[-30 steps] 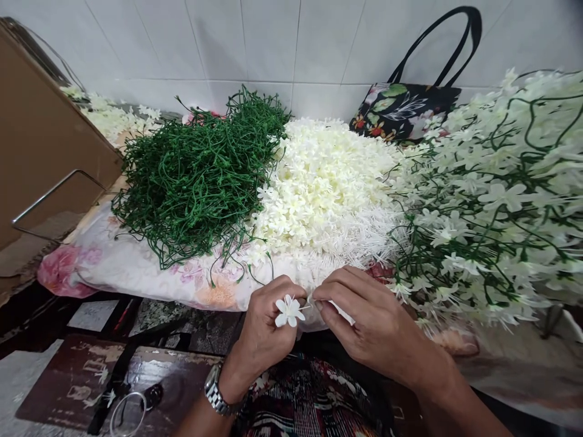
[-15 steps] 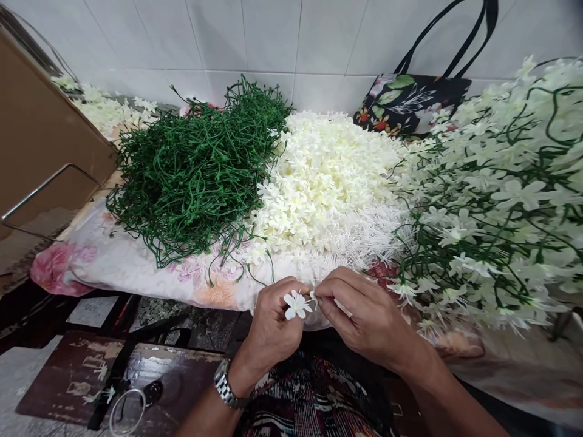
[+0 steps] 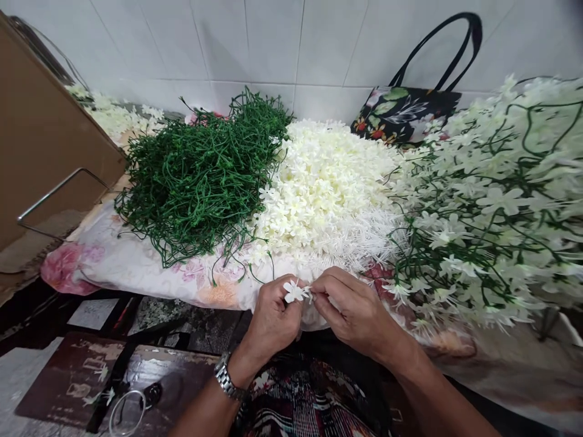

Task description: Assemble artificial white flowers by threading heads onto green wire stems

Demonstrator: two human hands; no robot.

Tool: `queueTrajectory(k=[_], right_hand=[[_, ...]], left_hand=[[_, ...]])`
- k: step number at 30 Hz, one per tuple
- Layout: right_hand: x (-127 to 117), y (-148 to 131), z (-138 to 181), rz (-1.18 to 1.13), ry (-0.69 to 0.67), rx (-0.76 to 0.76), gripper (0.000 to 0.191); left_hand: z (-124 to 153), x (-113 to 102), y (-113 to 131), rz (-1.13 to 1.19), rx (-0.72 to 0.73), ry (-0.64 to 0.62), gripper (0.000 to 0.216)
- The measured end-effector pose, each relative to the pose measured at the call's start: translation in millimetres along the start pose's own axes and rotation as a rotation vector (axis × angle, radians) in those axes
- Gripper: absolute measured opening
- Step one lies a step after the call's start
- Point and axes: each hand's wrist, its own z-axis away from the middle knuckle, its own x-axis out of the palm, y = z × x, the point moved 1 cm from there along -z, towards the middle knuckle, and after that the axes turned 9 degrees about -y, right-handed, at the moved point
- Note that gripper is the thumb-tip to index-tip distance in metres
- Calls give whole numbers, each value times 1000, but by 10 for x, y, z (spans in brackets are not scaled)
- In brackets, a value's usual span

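My left hand (image 3: 277,312) is closed around a white artificial flower (image 3: 295,292), whose petals show above the thumb and forefinger. Close against it, the fingertips of my right hand (image 3: 350,309) pinch a small white piece at the flower's right side; its exact form is too small to make out. Beyond my hands lies a heap of loose white flower heads (image 3: 325,182), with thin white stamen pieces (image 3: 364,237) along its near right edge. Green plastic stems (image 3: 200,176) are piled to the left. Assembled white flowers on green stems (image 3: 492,230) fill the right side.
A floral cloth (image 3: 150,273) covers the table. At the back, a black floral bag (image 3: 407,115) leans near the tiled wall (image 3: 268,36). A cardboard box (image 3: 50,121) stands at left, and a worn brown wooden board (image 3: 168,376) lies low at front left.
My right fingertips have come in to the flower, and the flower has tilted and shifted slightly up in my left hand. The whole view has tipped a little.
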Motion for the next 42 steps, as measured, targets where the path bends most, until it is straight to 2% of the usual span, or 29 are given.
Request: queueTrajectory(k=[3, 5, 8, 10, 17, 21, 22, 24, 27, 32, 42], right_hand=[[-109, 14, 31, -57, -15, 21, 9], [-190, 13, 50, -77, 42, 24, 7], [-266, -18, 63, -87, 143, 9, 9], [-280, -54, 58, -89, 157, -10, 11], [-297, -144, 31, -102, 153, -59, 17], [-293, -170, 3, -42, 84, -100, 18], [-285, -173, -6, -20, 64, -104, 15], [-261, -172, -22, 16, 24, -99, 10], [-214, -156, -34, 42, -33, -83, 13], [-161, -105, -26, 48, -62, -69, 16], [-107, 17, -52, -203, -82, 22, 14]], left_hand=[[17, -21, -11, 264, -102, 47, 10], [25, -37, 5, 438, -146, 89, 17], [34, -43, 50, 572, -187, 53, 27], [47, -40, 56, 591, -199, 19, 30], [123, -50, -75, 435, -106, -65, 26], [107, -62, 37, 282, -57, -78, 19], [97, -59, 82, 241, -60, -116, 18], [80, -55, 163, 178, -31, -148, 22], [76, -50, 209, 110, 17, -166, 25], [88, -47, 149, 91, -7, -208, 24], [48, -11, 142, 111, -55, -195, 16]])
